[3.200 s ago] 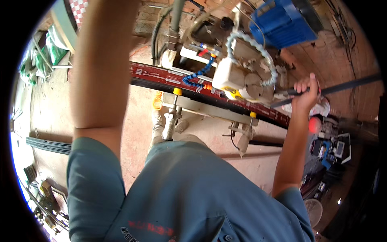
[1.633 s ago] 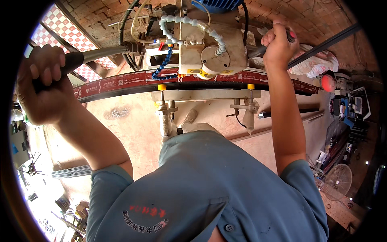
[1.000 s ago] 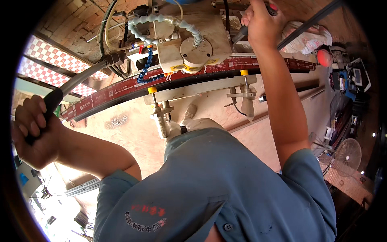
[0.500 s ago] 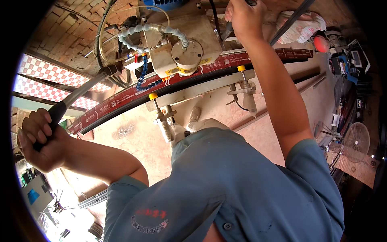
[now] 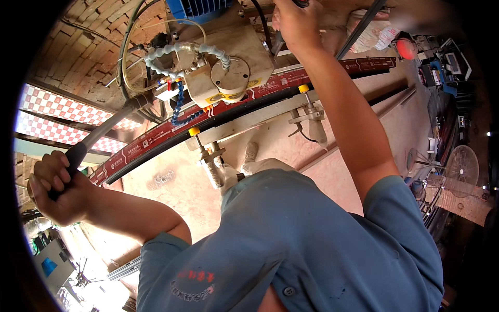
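Observation:
My left hand (image 5: 65,190) is closed round the black grip of a long metal lever (image 5: 112,125) that runs to the machine. Up at the top edge, my right hand (image 5: 299,26) is closed on a second black-gripped handle, mostly hidden by my fingers. Between my arms stands a beige machine head (image 5: 231,78) with a round cover and a yellow sticker. A long metal profile in red film (image 5: 150,138) lies across under the head. In front of it, two clamps with yellow tips (image 5: 304,89) stand on a pale bar (image 5: 244,122).
A blue motor (image 5: 200,9) sits behind the head. Grey and blue jointed hoses (image 5: 179,101) hang beside it. At the right are a white bag (image 5: 371,34), a standing fan (image 5: 460,169) and assorted gear. Checkered red-and-white panels (image 5: 62,104) lie at the left.
The view has shifted a little, so the machine and right hand sit slightly further left in it. Both hands keep their grips on the handles.

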Demonstrator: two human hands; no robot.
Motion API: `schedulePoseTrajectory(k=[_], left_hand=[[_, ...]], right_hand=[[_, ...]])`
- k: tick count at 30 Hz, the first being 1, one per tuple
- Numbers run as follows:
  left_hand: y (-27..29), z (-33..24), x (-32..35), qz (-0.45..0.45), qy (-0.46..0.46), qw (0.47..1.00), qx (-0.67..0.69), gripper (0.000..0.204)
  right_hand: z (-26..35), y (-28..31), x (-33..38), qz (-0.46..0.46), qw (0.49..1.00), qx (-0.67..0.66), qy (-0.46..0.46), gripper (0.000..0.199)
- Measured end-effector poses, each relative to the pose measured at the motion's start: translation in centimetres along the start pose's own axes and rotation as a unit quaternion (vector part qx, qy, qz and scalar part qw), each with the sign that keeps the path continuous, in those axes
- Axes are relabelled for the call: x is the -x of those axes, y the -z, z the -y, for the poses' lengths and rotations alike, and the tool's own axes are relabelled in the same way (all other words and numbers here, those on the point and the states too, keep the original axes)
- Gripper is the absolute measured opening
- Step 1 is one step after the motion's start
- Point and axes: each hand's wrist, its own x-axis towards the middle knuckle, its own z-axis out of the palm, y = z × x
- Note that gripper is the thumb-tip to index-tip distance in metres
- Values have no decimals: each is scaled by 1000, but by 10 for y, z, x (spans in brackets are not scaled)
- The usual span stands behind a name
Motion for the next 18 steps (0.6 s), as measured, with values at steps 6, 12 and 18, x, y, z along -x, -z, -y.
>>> schedulePoseTrajectory(k=[6,12,18], left_hand=[[4,0,-9,4,19,1000,-2,32],[-3,-1,3,-17,-6,1000,-25,31],[1,4,2,5,-12,1000,-12,33]], right_hand=[[13,1,4,9,998,56,-1,23],[10,-1,7,1,999,39,-14,24],[6,3,1,3,1000,27,2,20]])
